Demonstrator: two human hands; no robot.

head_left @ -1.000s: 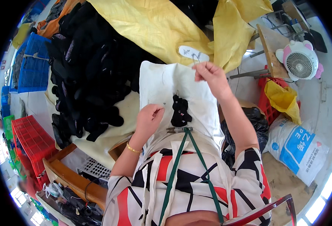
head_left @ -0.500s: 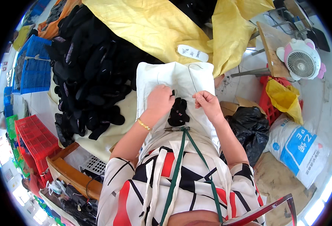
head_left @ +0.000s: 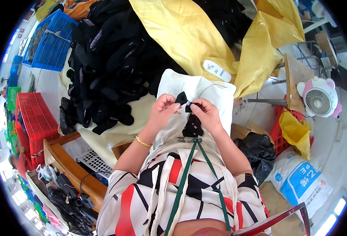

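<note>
Above the white cloth [head_left: 171, 82] on my lap, both hands meet at a small black fabric bow [head_left: 181, 98] with a pale spot at its middle. My left hand [head_left: 161, 114] pinches it from the left, its fingers curled. My right hand [head_left: 208, 116] closes thumb and finger on its right part. A thin dark thread or wire [head_left: 210, 86] curves up across the cloth beyond my right fingers; its lower end is hidden. Below the hands lies a small heap of black fabric pieces [head_left: 193, 126]. Metal snips [head_left: 189, 139] lie at my waist on a green cord [head_left: 189, 169].
A large pile of black slippers [head_left: 106, 67] spreads at the upper left beside yellow sheeting [head_left: 181, 31], where a white sole-shaped piece [head_left: 217, 70] lies. Blue [head_left: 51, 41] and red crates [head_left: 35, 122] stand left. A fan [head_left: 319, 97], black plastic bags [head_left: 256, 149] and a white sack [head_left: 297, 179] are at right.
My hands have come together over the lap and now pinch the black bow between them. The thin thread or wire, raised by my right hand before, now lies lower across the cloth. The view has shifted.
</note>
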